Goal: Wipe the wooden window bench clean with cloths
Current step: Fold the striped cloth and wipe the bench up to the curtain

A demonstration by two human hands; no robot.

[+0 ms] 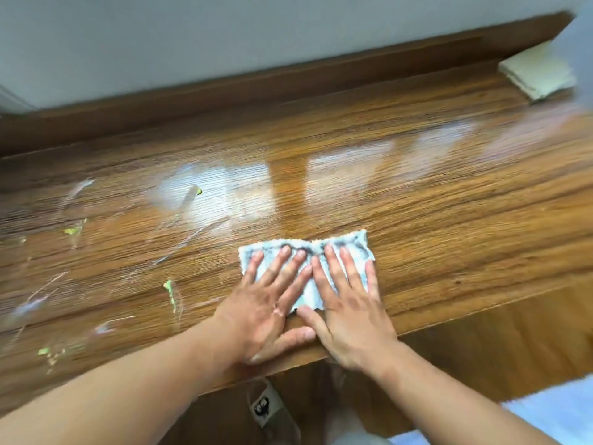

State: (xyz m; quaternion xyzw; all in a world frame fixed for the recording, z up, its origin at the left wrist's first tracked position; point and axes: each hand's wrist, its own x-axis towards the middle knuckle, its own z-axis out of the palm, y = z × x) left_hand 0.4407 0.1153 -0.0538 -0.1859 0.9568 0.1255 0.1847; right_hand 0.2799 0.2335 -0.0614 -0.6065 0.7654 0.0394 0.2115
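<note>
A dirty white cloth (316, 248), grey with grime along its far edge, lies flat on the wooden window bench (433, 200) near its front edge. My left hand (269, 303) and my right hand (346, 303) press side by side on the cloth, palms down, fingers spread. To the left, the bench carries pale smears (192, 200) and small yellow-green specks (168, 287). The wood to the right of the cloth looks glossy.
A folded beige cloth (536, 72) rests at the far right corner of the bench, by the wall. Below the bench front, a white power strip (264, 406) lies on the wooden floor. A light blue fabric (558, 415) shows at the bottom right.
</note>
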